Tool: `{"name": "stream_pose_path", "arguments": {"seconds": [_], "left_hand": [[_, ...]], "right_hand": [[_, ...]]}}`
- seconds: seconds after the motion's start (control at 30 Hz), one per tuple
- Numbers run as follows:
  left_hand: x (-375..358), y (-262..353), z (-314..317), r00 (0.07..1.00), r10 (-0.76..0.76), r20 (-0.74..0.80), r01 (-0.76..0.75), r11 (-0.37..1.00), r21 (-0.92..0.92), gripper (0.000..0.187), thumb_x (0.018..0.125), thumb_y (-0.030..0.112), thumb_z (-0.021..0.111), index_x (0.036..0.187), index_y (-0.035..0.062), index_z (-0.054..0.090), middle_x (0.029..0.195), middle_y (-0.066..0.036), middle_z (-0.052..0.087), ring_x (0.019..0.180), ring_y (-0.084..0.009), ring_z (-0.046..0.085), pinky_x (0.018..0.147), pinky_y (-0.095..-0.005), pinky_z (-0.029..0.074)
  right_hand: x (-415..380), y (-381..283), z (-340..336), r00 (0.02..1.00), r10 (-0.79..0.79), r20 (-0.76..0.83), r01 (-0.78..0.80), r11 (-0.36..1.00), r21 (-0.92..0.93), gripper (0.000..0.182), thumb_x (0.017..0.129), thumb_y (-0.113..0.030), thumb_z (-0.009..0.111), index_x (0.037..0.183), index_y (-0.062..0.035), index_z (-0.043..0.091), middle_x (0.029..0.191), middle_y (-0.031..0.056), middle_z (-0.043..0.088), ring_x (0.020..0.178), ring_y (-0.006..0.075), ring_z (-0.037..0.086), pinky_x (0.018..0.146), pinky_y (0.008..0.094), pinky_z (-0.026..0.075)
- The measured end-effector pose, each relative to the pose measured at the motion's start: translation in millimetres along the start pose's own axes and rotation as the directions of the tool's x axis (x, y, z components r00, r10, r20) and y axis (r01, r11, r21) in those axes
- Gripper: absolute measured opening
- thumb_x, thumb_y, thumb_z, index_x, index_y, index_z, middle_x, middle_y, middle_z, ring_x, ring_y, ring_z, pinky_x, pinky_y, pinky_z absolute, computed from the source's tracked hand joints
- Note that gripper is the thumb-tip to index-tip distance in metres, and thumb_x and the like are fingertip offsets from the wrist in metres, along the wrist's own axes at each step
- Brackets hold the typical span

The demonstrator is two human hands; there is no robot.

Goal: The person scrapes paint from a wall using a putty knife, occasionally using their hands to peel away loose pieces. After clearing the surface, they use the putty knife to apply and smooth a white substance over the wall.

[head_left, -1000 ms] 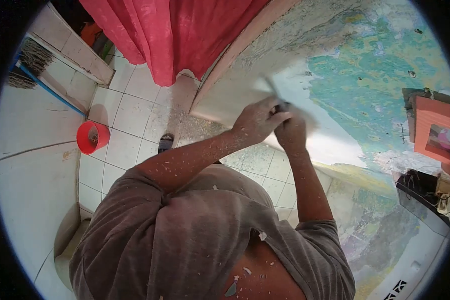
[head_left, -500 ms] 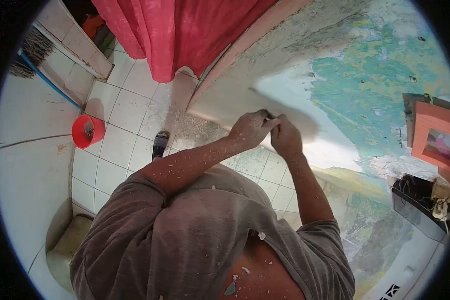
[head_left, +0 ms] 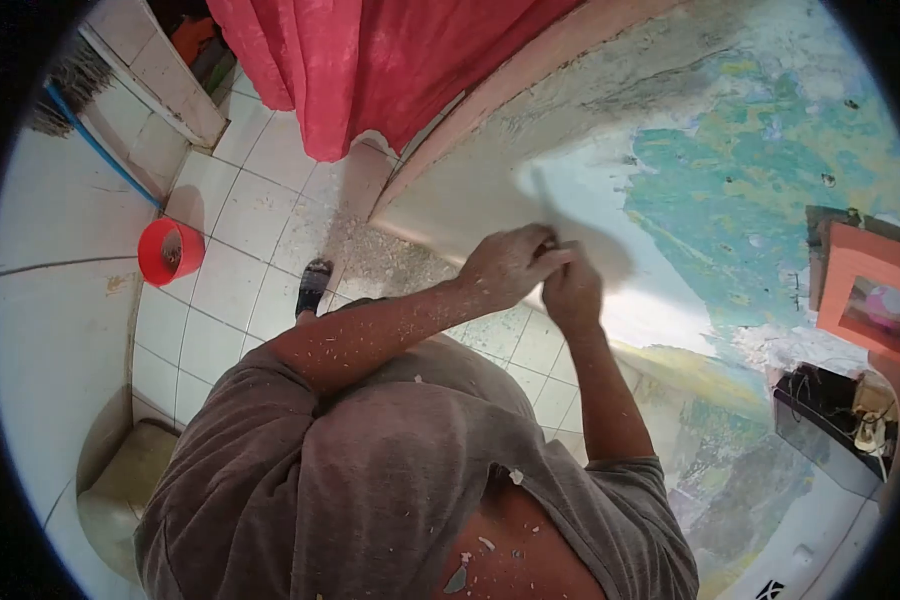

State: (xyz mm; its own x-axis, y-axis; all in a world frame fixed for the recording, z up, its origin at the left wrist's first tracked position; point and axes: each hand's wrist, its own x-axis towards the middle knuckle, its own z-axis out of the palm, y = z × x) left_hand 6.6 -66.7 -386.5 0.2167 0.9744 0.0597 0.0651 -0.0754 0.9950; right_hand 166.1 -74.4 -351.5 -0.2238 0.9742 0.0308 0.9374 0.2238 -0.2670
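Note:
My left hand (head_left: 510, 268) and my right hand (head_left: 575, 293) are closed and pressed together in front of the lower wall (head_left: 660, 285). A small dark bit shows between the fingers, but I cannot make out what they grip. Around them the wall is bare and whitish, with peeling turquoise paint (head_left: 710, 190) above and to the right. A shadow of my hands with a thin tip falls on the bare patch. Flakes of paint stick to my left forearm and my grey clothing (head_left: 390, 460).
Paint chips litter the tiled floor (head_left: 260, 235) along the wall foot. A red bucket (head_left: 151, 264) stands at left, near a broom (head_left: 75, 80). A pink curtain (head_left: 340, 80) hangs ahead. On the right are an orange-framed picture (head_left: 850, 270) and a box of cables (head_left: 820, 400).
My hands stay together by the wall, and the shadow's thin tip has shifted to the right along it. The whole view has moved slightly.

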Motion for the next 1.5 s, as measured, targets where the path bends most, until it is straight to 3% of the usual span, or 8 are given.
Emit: {"name": "stream_pose_path", "arguments": {"seconds": [0.07, 0.17, 0.27, 0.6, 1.0, 1.03, 1.4, 1.5], "left_hand": [[9, 60, -28, 0.972, 0.233, 0.026, -0.234, 0.970, 0.061, 0.044, 0.096, 0.039, 0.058, 0.109, -0.0024, 0.063, 0.093, -0.020, 0.067, 0.087, -0.0346, 0.067, 0.077, -0.0440, 0.052], [23, 65, -28, 0.928, 0.371, -0.034, -0.365, 0.924, 0.113, 0.044, 0.097, 0.039, 0.057, 0.109, -0.0020, 0.063, 0.093, -0.019, 0.067, 0.086, -0.0339, 0.067, 0.077, -0.0432, 0.052], [12, -13, -4, 0.992, -0.040, 0.118, 0.024, 0.991, 0.133, 0.036, 0.093, 0.033, 0.064, 0.110, 0.0020, 0.064, 0.093, -0.018, 0.067, 0.085, -0.0332, 0.067, 0.076, -0.0409, 0.053], [19, 66, -34, 0.975, 0.223, 0.008, -0.223, 0.975, 0.005, 0.037, 0.094, 0.031, 0.065, 0.114, 0.0004, 0.060, 0.093, -0.018, 0.067, 0.090, -0.0286, 0.069, 0.080, -0.0378, 0.053], [17, 39, -24, 0.972, 0.221, -0.084, -0.223, 0.975, -0.017, 0.032, 0.092, 0.029, 0.066, 0.105, 0.0003, 0.060, 0.089, -0.019, 0.066, 0.079, -0.0333, 0.066, 0.075, -0.0388, 0.052], [11, 25, -21, 0.994, 0.101, -0.035, -0.101, 0.995, -0.015, 0.032, 0.093, 0.030, 0.064, 0.106, 0.0012, 0.061, 0.089, -0.019, 0.066, 0.080, -0.0360, 0.065, 0.076, -0.0393, 0.052], [18, 27, -27, 0.978, 0.195, -0.071, -0.193, 0.981, 0.035, 0.033, 0.094, 0.031, 0.063, 0.107, 0.0005, 0.063, 0.092, -0.018, 0.067, 0.083, -0.0327, 0.067, 0.077, -0.0400, 0.052], [7, 5, -14, 0.983, 0.149, -0.111, -0.152, 0.988, -0.016, 0.033, 0.094, 0.031, 0.063, 0.106, 0.0010, 0.063, 0.091, -0.018, 0.067, 0.083, -0.0320, 0.068, 0.076, -0.0393, 0.052]], "right_hand": [[12, -20, -32, 0.890, -0.279, -0.360, 0.323, 0.944, 0.067, 0.018, 0.095, -0.020, 0.057, 0.100, -0.0026, 0.058, 0.087, 0.0196, 0.066, 0.079, 0.0405, 0.065, 0.069, 0.0447, 0.053], [22, -33, -40, 0.957, -0.018, -0.291, 0.129, 0.921, 0.367, 0.018, 0.094, -0.019, 0.058, 0.101, -0.0021, 0.059, 0.087, 0.0170, 0.065, 0.077, 0.0376, 0.066, 0.068, 0.0425, 0.053], [10, 12, 12, 1.000, -0.015, -0.004, 0.015, 1.000, -0.028, 0.018, 0.094, -0.022, 0.057, 0.095, -0.0041, 0.057, 0.086, 0.0207, 0.066, 0.079, 0.0419, 0.065, 0.070, 0.0488, 0.052], [39, -23, -34, 0.859, -0.378, -0.346, 0.415, 0.909, 0.036, 0.016, 0.092, -0.014, 0.058, 0.100, -0.0011, 0.061, 0.089, 0.0211, 0.064, 0.077, 0.0411, 0.066, 0.067, 0.0462, 0.053], [35, -10, -18, 0.899, -0.309, -0.310, 0.357, 0.928, 0.109, 0.016, 0.092, -0.018, 0.055, 0.099, -0.0035, 0.057, 0.084, 0.0230, 0.062, 0.078, 0.0452, 0.063, 0.066, 0.0517, 0.051], [24, -8, -8, 0.996, -0.037, -0.077, 0.038, 0.999, 0.007, 0.015, 0.092, -0.018, 0.055, 0.096, -0.0035, 0.056, 0.084, 0.0237, 0.063, 0.078, 0.0457, 0.062, 0.066, 0.0526, 0.050], [41, -14, -11, 0.898, -0.334, -0.287, 0.375, 0.922, 0.100, 0.018, 0.093, -0.019, 0.055, 0.103, -0.0055, 0.059, 0.087, 0.0217, 0.063, 0.079, 0.0440, 0.064, 0.067, 0.0487, 0.052], [19, -21, -7, 0.990, -0.070, -0.120, 0.079, 0.994, 0.073, 0.019, 0.093, -0.018, 0.055, 0.105, -0.0045, 0.059, 0.087, 0.0242, 0.063, 0.080, 0.0455, 0.064, 0.068, 0.0501, 0.053]]}}
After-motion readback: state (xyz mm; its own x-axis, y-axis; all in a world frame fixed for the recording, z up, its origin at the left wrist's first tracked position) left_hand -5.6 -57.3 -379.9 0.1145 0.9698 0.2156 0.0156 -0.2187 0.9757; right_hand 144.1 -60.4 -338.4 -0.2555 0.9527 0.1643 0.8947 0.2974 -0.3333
